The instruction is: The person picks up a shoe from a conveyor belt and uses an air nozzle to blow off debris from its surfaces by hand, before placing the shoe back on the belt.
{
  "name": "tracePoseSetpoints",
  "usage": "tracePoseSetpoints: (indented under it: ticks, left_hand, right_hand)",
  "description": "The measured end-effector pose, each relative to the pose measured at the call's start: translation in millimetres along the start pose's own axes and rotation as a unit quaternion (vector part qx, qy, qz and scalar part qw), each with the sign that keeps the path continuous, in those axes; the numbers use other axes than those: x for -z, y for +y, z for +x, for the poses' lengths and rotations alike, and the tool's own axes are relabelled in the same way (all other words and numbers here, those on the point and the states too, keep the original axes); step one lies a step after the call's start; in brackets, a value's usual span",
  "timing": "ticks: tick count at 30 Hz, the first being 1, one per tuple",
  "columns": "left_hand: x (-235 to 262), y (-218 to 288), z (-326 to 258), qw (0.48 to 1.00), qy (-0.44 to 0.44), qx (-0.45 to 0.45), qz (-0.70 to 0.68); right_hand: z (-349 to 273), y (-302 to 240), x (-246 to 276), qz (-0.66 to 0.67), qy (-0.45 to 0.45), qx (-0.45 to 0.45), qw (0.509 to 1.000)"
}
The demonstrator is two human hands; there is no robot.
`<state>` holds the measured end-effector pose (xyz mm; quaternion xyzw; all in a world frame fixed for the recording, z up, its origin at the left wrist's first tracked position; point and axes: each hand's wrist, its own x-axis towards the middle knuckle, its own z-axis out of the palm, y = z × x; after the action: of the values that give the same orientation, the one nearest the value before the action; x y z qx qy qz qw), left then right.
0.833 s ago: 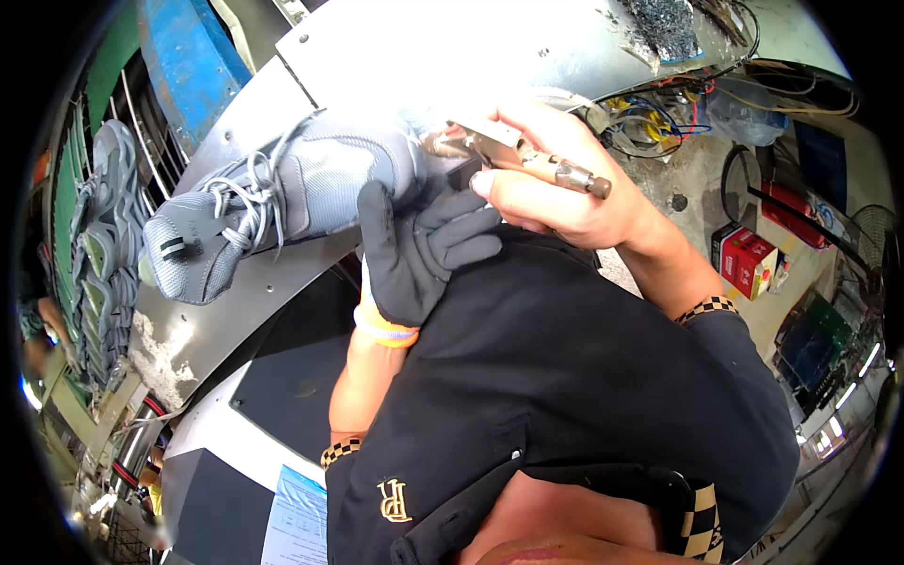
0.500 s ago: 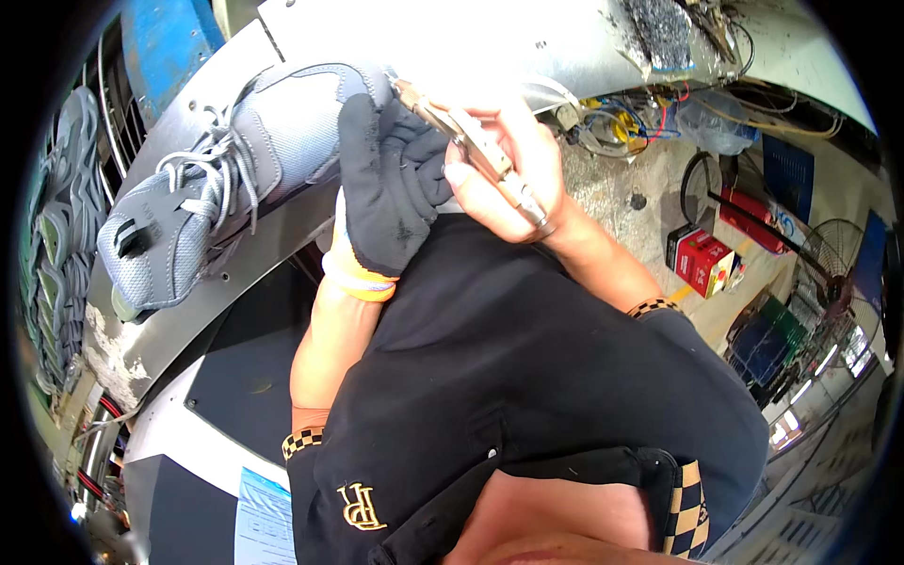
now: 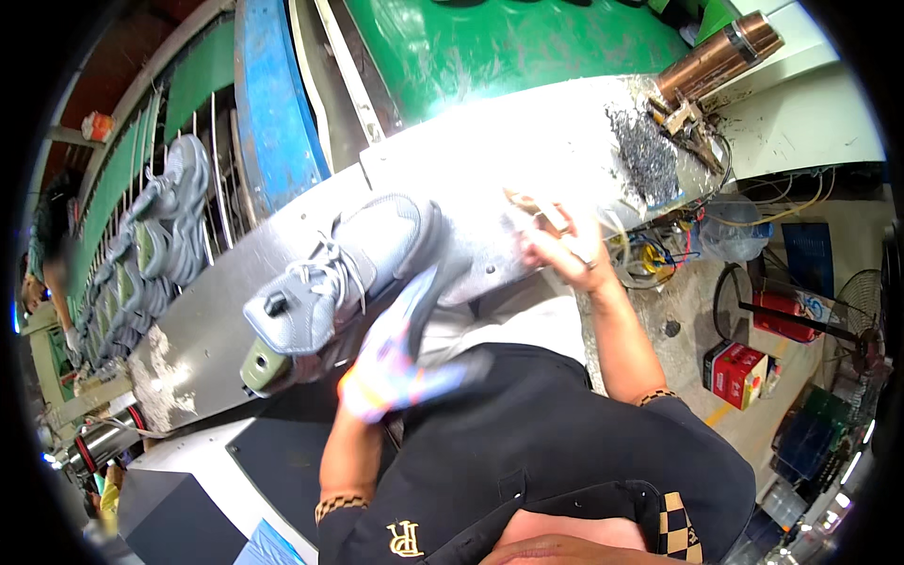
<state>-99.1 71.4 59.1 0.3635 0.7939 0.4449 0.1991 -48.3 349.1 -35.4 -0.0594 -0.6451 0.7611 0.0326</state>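
A grey lace-up sneaker (image 3: 384, 235) lies on its side along the metal bench (image 3: 217, 311), toe toward the right and a small black piece on its tongue. Beneath its heel end an olive-green part (image 3: 266, 365) shows. My left hand (image 3: 400, 353), in a glove with a dark palm side, is beside the sneaker's near side, fingers spread and smeared by motion; nothing shows in it. Over the bench, right of the toe, my right hand (image 3: 572, 250) is bare and closed round a slim metal hand tool (image 3: 539, 209), partly lost in glare and blur.
Several grey sneakers (image 3: 160, 235) stand on a rack at the left, with a co-worker's arm (image 3: 58, 301) beyond. A copper-coloured cylinder (image 3: 720, 56) is at the bench's far right. On the floor are a red box (image 3: 734, 372) and a fan (image 3: 862, 301).
My left hand has come off the sneaker and opened. My right hand, with the tool, has moved right, away from the toe. The view now takes in more of the bench's far side.
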Motion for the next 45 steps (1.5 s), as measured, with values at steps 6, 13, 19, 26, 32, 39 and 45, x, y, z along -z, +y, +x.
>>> tracePoseSetpoints:
  ticks: [6, 13, 19, 26, 32, 39, 45]
  left_hand:
    - [123.1, -59.7, -132.0, 0.931, 0.35, 0.028, 0.103]
    - [75.9, -8.3, -93.1, 0.943, 0.179, 0.259, 0.107]
    - [73.5, -43.9, 2.7, 0.896, 0.379, 0.145, -0.18]
    - [194.4, -134.2, 285.9, 0.917, 0.355, 0.174, 0.043]
    - [146.9, -59.0, 433.3, 0.923, 0.184, 0.047, 0.335]
    - [295.4, -183.7, 263.5, 0.824, 0.081, 0.256, 0.499]
    - [354.8, -223.4, 68.1, 0.707, 0.162, 0.418, 0.547]
  right_hand:
    - [18.8, -19.6, 50.7, 0.05, 0.178, 0.101, 0.978]
    - [14.5, -18.9, 46.7, 0.057, 0.211, 0.114, 0.969]
    - [11.9, -17.3, 52.2, 0.069, 0.217, 0.104, 0.968]
    - [12.9, -12.0, 51.1, 0.055, 0.209, 0.109, 0.97]
    - [12.2, -14.2, 45.3, 0.026, 0.259, 0.098, 0.96]
    - [18.9, -14.5, 42.8, -0.004, 0.241, 0.128, 0.962]
    - [14.6, -9.7, 50.5, -0.011, 0.228, 0.138, 0.964]
